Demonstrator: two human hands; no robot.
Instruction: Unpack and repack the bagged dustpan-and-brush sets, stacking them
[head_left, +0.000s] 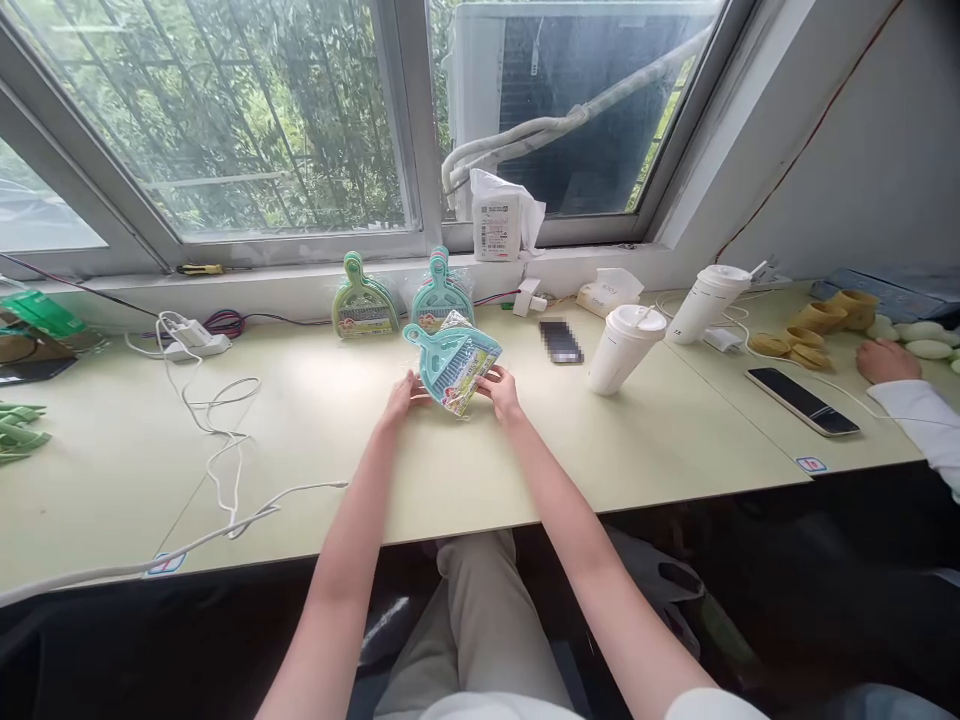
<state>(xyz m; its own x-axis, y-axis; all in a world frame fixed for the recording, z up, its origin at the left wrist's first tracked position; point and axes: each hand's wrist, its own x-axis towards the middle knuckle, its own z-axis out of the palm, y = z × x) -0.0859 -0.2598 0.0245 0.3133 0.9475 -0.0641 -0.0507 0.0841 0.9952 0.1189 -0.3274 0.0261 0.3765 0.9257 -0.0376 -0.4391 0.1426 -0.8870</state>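
A turquoise dustpan set (454, 365) in clear wrapping, with a printed card, is tilted between my two hands over the table (465, 480). My left hand (406, 396) grips its lower left side, fingers partly behind it. At its right edge, my right hand (499, 389) holds the card side between thumb and fingers. Behind it, a green wrapped dustpan set (364, 300) and another turquoise set (441, 290) stand upright against the window ledge.
Right of my hands are a dark phone (561, 341) and two white lidded cups (622, 350) (701, 305). White cables (232, 440) cross the left side. Far right, another person's hand (887, 361) rests near a phone (802, 401).
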